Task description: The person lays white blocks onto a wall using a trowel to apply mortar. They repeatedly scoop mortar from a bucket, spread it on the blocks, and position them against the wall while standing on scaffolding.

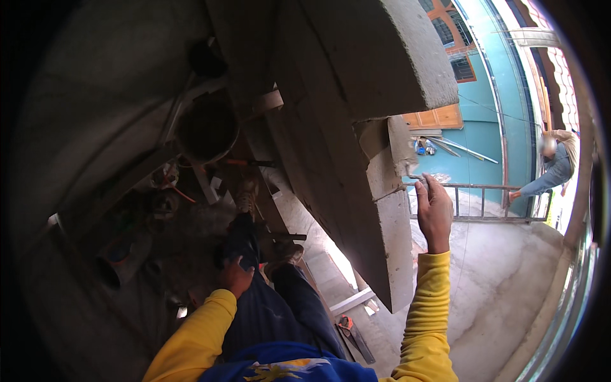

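My right hand is raised and closed round the handle of a trowel. The trowel's grey blade lies against the end face of a rough concrete wall, beside a notch in its edge. Blade and concrete are much alike in colour, so the blade's outline is hard to make out. My left hand rests on my dark trouser leg near the knee, in shadow, with its fingers apart and nothing seen in them.
A round bucket stands in shadow at the upper left, near an orange-handled tool. A handsaw with an orange handle lies below me. Beyond the wall are a metal frame and another person at far right.
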`<state>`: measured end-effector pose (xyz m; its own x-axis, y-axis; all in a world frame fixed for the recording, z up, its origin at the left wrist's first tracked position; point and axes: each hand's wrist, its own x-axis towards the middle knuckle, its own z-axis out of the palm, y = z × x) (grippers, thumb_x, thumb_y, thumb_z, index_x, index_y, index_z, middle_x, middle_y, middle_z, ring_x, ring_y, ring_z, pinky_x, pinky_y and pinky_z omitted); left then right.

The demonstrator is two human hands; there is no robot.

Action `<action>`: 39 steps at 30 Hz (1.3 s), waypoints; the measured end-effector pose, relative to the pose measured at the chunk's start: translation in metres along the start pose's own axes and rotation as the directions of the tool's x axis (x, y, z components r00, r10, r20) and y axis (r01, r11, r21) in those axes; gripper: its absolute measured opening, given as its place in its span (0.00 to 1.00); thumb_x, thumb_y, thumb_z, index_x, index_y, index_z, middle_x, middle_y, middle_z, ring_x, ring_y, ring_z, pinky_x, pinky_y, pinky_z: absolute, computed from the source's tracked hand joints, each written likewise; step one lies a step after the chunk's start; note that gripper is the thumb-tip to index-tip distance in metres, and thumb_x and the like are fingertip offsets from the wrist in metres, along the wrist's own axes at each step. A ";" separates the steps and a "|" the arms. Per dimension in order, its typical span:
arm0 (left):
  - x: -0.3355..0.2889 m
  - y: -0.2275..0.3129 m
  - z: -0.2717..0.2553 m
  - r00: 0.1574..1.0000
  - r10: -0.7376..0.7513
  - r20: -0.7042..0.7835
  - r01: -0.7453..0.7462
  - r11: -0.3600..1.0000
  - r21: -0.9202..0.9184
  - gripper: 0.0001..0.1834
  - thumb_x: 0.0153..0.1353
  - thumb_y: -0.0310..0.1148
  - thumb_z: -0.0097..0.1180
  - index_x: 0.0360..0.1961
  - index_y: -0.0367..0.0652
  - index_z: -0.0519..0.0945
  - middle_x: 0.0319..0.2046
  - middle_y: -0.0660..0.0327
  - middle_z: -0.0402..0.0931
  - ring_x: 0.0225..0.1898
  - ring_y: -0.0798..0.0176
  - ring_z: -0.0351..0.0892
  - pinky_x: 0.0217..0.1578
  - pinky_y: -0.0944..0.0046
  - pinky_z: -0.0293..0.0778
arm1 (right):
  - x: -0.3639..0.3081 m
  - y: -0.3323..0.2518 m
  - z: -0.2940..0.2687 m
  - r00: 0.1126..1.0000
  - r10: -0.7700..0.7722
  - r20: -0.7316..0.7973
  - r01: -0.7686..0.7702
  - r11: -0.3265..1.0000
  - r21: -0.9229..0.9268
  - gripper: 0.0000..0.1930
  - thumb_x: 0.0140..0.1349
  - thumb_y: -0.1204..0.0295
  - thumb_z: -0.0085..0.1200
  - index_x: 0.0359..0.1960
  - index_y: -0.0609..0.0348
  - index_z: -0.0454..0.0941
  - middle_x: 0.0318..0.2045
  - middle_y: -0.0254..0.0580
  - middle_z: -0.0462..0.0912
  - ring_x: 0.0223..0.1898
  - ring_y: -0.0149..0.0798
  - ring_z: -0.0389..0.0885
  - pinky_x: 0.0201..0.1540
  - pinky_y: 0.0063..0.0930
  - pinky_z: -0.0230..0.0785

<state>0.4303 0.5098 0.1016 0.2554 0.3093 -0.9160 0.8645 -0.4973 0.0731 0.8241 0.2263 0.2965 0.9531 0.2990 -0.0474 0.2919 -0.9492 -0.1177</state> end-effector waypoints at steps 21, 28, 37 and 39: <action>0.008 -0.003 0.006 0.998 0.063 -0.026 -0.062 0.998 0.017 0.38 0.65 0.54 0.65 0.74 0.53 0.72 0.72 0.41 0.63 0.67 0.31 0.73 0.66 0.37 0.72 | -0.125 -0.151 0.099 0.831 0.203 0.518 -0.518 0.625 0.585 0.29 0.75 0.55 0.59 0.63 0.70 0.71 0.44 0.63 0.86 0.46 0.62 0.87 0.54 0.49 0.76; 0.005 0.002 -0.022 0.996 -0.057 0.061 0.064 0.993 -0.102 0.39 0.66 0.54 0.65 0.75 0.54 0.71 0.74 0.41 0.60 0.71 0.31 0.68 0.68 0.40 0.71 | 0.016 -0.290 0.310 0.777 -0.409 0.478 0.248 0.897 0.365 0.25 0.75 0.58 0.52 0.65 0.62 0.73 0.43 0.71 0.85 0.43 0.71 0.85 0.47 0.61 0.77; 0.024 -0.012 -0.028 0.990 0.020 -0.142 -0.085 0.880 -0.467 0.36 0.63 0.48 0.68 0.71 0.49 0.74 0.72 0.34 0.60 0.66 0.28 0.69 0.59 0.35 0.78 | 0.164 -0.397 0.613 0.556 -0.704 0.442 0.801 0.596 -0.057 0.15 0.70 0.63 0.54 0.50 0.57 0.86 0.44 0.53 0.90 0.45 0.57 0.89 0.51 0.53 0.82; 0.026 -0.010 -0.036 0.991 -0.010 -0.136 -0.062 0.855 -0.516 0.36 0.63 0.47 0.69 0.71 0.48 0.74 0.73 0.33 0.59 0.67 0.27 0.69 0.58 0.35 0.78 | 0.165 -0.411 0.635 0.461 -0.690 0.558 0.841 0.540 -0.026 0.14 0.70 0.65 0.54 0.46 0.57 0.88 0.42 0.52 0.91 0.45 0.55 0.90 0.50 0.51 0.83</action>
<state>0.4437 0.5518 0.0907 0.3035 0.4218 -0.8544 0.9460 -0.0263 0.3230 0.8108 0.7280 -0.2934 0.1931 0.8477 -0.4940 0.9614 -0.2641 -0.0775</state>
